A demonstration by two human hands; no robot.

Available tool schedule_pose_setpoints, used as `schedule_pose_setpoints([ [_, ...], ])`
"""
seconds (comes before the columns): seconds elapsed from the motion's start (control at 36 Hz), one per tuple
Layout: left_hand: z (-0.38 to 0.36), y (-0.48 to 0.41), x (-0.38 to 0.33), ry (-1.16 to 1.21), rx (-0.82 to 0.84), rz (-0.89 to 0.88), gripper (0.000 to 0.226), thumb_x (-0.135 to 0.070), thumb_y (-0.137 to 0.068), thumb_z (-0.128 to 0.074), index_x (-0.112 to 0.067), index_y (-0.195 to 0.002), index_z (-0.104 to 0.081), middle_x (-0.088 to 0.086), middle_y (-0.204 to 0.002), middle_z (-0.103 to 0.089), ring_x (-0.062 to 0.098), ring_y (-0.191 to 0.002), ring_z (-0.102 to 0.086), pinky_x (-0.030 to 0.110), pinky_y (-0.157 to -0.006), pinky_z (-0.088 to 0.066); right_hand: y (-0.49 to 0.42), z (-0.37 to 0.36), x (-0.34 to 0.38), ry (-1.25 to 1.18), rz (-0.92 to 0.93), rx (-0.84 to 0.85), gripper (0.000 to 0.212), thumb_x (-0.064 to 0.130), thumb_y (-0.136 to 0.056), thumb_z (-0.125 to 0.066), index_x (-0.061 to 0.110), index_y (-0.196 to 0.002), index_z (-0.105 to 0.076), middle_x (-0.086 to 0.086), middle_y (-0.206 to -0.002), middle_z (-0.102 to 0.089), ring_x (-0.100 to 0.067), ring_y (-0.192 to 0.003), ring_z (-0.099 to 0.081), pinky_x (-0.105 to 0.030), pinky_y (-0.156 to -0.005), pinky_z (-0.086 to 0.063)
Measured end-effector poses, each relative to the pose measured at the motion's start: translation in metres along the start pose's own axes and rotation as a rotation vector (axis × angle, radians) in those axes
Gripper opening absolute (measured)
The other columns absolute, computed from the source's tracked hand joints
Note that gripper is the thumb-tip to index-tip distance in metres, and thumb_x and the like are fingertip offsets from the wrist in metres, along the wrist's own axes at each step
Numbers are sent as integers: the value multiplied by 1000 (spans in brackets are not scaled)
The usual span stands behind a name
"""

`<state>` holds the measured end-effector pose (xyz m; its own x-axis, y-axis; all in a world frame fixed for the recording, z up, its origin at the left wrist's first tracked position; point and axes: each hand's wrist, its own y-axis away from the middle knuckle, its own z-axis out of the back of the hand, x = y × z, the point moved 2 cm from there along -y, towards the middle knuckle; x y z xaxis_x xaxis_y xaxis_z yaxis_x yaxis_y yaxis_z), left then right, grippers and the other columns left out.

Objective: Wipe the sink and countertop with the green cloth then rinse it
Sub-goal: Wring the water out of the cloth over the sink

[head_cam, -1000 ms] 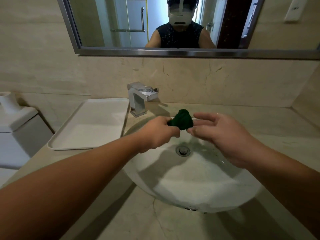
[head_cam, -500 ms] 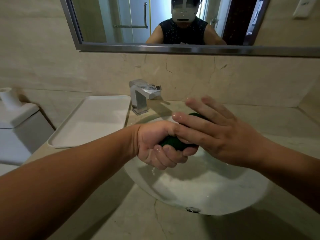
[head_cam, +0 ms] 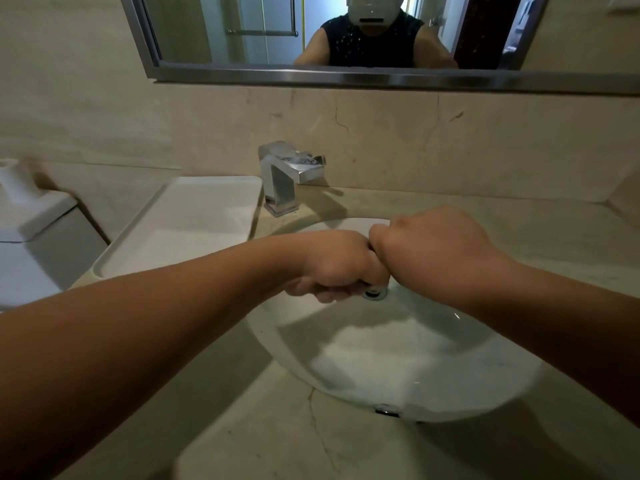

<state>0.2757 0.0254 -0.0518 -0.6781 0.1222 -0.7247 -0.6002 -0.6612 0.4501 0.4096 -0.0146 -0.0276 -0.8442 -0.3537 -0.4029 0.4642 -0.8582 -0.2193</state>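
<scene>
Both fists are pressed together above the white round sink, just over the drain. My left hand is closed knuckles up, and my right hand is closed tight against it. The green cloth is fully hidden inside the two fists, so none of it shows. The beige stone countertop surrounds the basin. No water is seen running from the chrome faucet at the back left of the basin.
A white rectangular tray lies on the counter left of the faucet. A white toilet tank stands beyond the counter's left edge. A mirror hangs on the wall above and reflects a person.
The cloth was visible between my fingertips a second ago. Both hands then closed around it and have rolled into fists, lower over the drain, hiding it.
</scene>
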Motion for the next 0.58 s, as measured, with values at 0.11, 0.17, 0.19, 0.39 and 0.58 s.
schedule_pose_setpoints([
  [0.11, -4, -7, -6, -291, -251, 15, 28, -23, -85, -63, -8, -65, -51, 11, -59, -52, 27, -52, -42, 30, -53, -33, -6, -4, 0, -28, -172, 248, 11, 16, -90, -60, 26, -88, -56, 4, -71, -44, -20, -55, -39, -26, -49, -24],
  [0.17, -9, -9, -8, -451, -296, -26, 33, -25, -90, -63, -10, -64, -50, 7, -59, -50, 24, -53, -41, 28, -52, -31, -4, -14, 0, -106, -228, 288, 5, 18, -85, -64, 22, -84, -61, 3, -70, -46, -18, -55, -41, -24, -51, -27],
  [0.19, -12, -9, -9, -516, -304, -47, 33, -25, -93, -63, -11, -65, -51, 6, -60, -49, 21, -53, -40, 29, -51, -29, -3, -23, 0, -139, -249, 304, 5, 19, -81, -65, 22, -84, -65, 3, -71, -52, -19, -56, -47, -23, -52, -31],
  [0.39, -31, -15, -5, -871, -334, -70, 13, -17, -98, -55, -12, -92, -66, 2, -70, -51, 23, -62, -50, 30, -49, -31, 12, -45, 4, -343, -302, 397, 17, 13, -81, -57, 17, -65, -58, -4, -65, -57, -26, -58, -55, -28, -54, -39],
  [0.58, -32, -17, -2, -998, -449, -140, 13, -20, -102, -51, -16, -113, -57, -3, -73, -38, 28, -72, -50, 33, -53, -30, 16, -47, 8, -509, -359, 431, 25, 16, -87, -62, 17, -64, -51, -5, -62, -55, -23, -56, -49, -30, -51, -34],
])
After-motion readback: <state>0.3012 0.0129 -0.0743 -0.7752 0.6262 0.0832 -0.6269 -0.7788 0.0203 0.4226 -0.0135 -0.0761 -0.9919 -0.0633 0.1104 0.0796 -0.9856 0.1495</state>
